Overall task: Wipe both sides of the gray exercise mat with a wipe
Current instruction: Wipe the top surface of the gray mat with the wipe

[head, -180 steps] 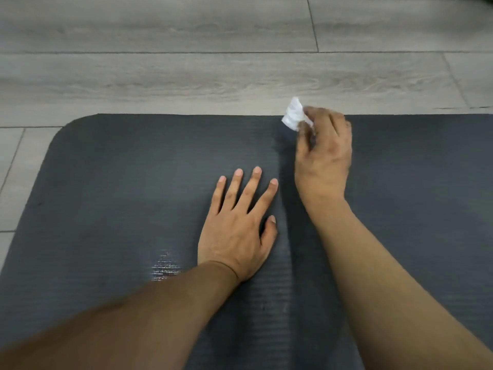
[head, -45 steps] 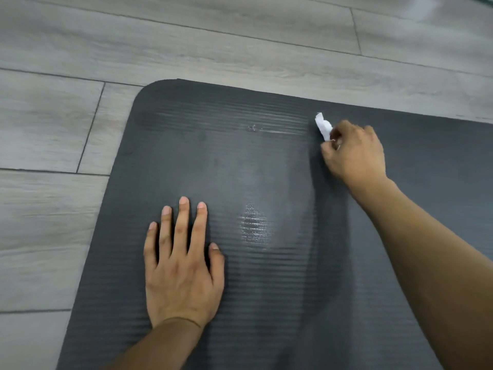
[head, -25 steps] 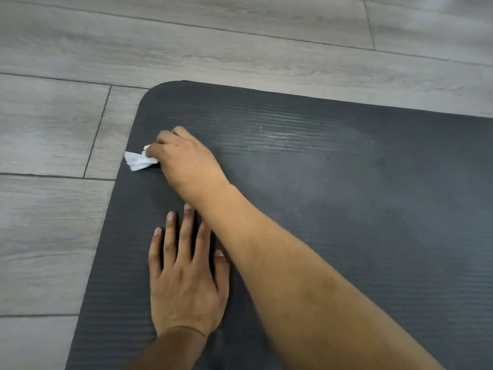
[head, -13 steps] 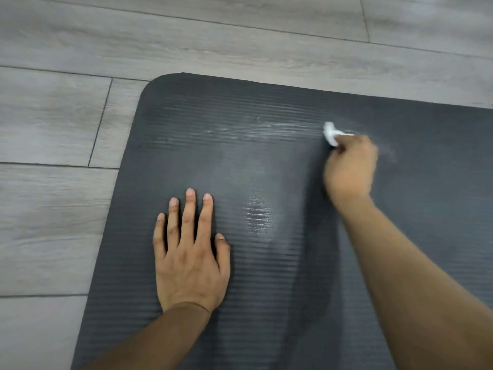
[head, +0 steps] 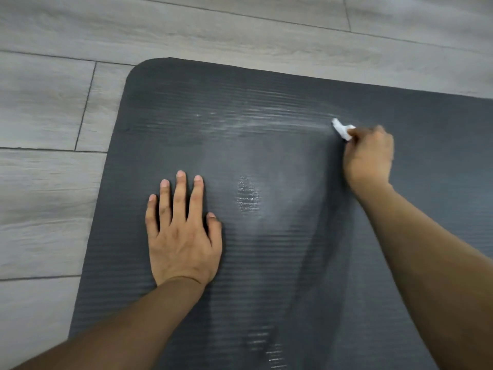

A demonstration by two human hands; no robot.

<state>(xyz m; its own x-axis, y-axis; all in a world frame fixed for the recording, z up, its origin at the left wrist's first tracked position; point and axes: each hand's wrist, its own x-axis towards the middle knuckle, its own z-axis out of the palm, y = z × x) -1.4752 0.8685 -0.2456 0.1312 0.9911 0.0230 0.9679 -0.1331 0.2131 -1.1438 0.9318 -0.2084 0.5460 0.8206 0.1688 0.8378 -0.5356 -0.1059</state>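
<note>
On the gray wood-plank floor (head: pixel 40 116) the gray exercise mat (head: pixel 186 134) is laid flat, one rounded corner shown at the upper left and the rest carried out of view to the right and below. Only its ribbed upper face is seen. The left hand (head: pixel 184 236) is pressed palm-down on the mat near its left edge, fingers straight and slightly spread, and it is kept where it was a second ago, so the mat is judged to be pinned against sliding. The right hand (head: pixel 369 156) is curled over the mat's far portion, well apart from the left. A second ago it was stretched across to the mat's left edge, above the left hand; it is now found swept back to the right. A pale damp streak (head: pixel 266 121) is left along the ribs between the corner region and the right hand, and a smaller shiny patch (head: pixel 248 193) is seen just right of the left hand. The white wipe (head: pixel 341 128) is pinched, crumpled, in the right hand's fingertips and is held against the mat at the streak's right end. One full pass over this band is thus judged complete; the nearer rows and the whole underside are judged not yet wiped.
</note>
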